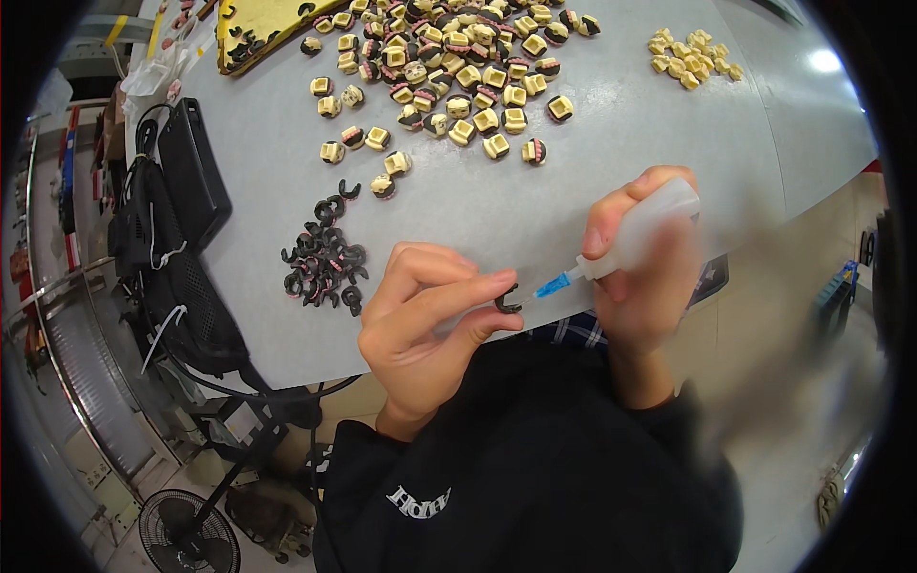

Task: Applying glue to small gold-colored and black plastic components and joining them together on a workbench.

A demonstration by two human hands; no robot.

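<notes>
Between the thumb and fingertips of my left hand (pixel 425 325) is a small black curved piece (pixel 507 302), pinched above the table's near edge. My right hand (pixel 645 277) is wrapped round a translucent white squeeze bottle (pixel 659 220). Its blue dispensing tip (pixel 552 286) points left, and the thin needle end is close to the black piece; whether they touch I cannot tell. Left of my hands lies a pile of similar black curved pieces (pixel 325 253), some with pink edges. Farther off are many cream-and-black pieces (pixel 458 105) with pink bands and square recesses.
Small cream pieces (pixel 693 59) sit at the far right of the grey table (pixel 611 134). A yellow tray (pixel 263 29) with black bits is at the far left. Along the left edge lie a black box-shaped device (pixel 194 172) and cables. A black fan (pixel 188 535) stands at lower left.
</notes>
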